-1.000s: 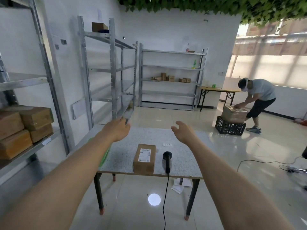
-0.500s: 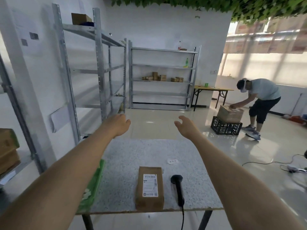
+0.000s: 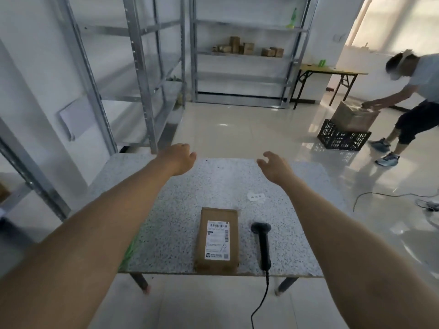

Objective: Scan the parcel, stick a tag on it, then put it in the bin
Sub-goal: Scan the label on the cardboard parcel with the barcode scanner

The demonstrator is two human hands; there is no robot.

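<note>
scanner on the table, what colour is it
Black, cable included; the scanner shows clearly in the head view.

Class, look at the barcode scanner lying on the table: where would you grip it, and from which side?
Grip the barcode scanner around its slim handle, likely with the right hand, coming from above on its right. It lies flat, head pointing away, cable trailing off the near edge, and the parcel lies close on its left.

open tabletop [image 3: 180, 210] between parcel [image 3: 217, 242] and far edge, scanner [image 3: 262, 243] just right
</note>
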